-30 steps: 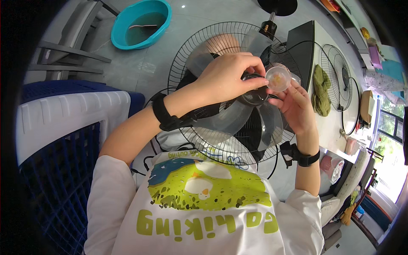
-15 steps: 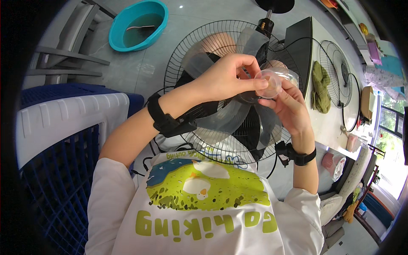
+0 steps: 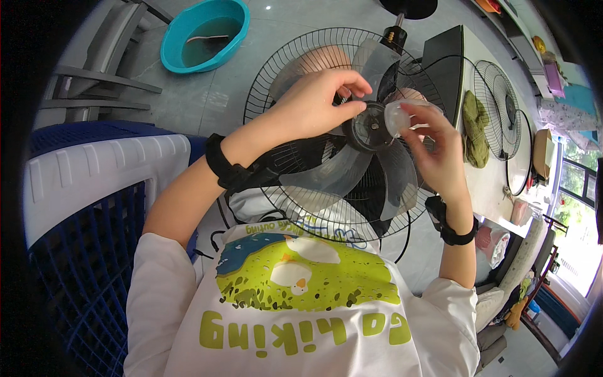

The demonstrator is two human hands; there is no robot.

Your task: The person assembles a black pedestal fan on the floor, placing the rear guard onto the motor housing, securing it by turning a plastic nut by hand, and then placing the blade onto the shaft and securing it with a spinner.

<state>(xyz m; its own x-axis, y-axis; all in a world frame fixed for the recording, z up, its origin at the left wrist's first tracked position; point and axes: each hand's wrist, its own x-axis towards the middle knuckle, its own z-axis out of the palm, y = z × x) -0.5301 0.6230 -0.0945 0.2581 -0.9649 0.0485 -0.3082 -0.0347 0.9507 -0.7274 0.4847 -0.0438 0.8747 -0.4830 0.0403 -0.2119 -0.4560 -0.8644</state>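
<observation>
A fan with grey translucent blades (image 3: 336,173) lies in front of me inside its black wire grille (image 3: 295,44), the blades uncovered. Its dark round hub (image 3: 370,127) shows between my hands. Pinched in the fingers of my right hand (image 3: 434,141) is a small clear round plastic cap (image 3: 396,118), held just above the hub's right side. Over the blades on the hub's left, my left hand (image 3: 320,103) holds nothing; its thumb and fingers are apart, with the thumb tip close to the hub rim. Both wrists wear black straps.
A turquoise basin (image 3: 173,53) with water stands on the floor at far left. Near my left arm is a blue and white plastic crate (image 3: 107,166). To the right, a table (image 3: 468,188) bears a green cloth (image 3: 474,129) and a loose wire fan grille (image 3: 502,107).
My left hand has let go of the clear cap and drawn back to the left. The right hand now holds it alone, and the hub has come into view.
</observation>
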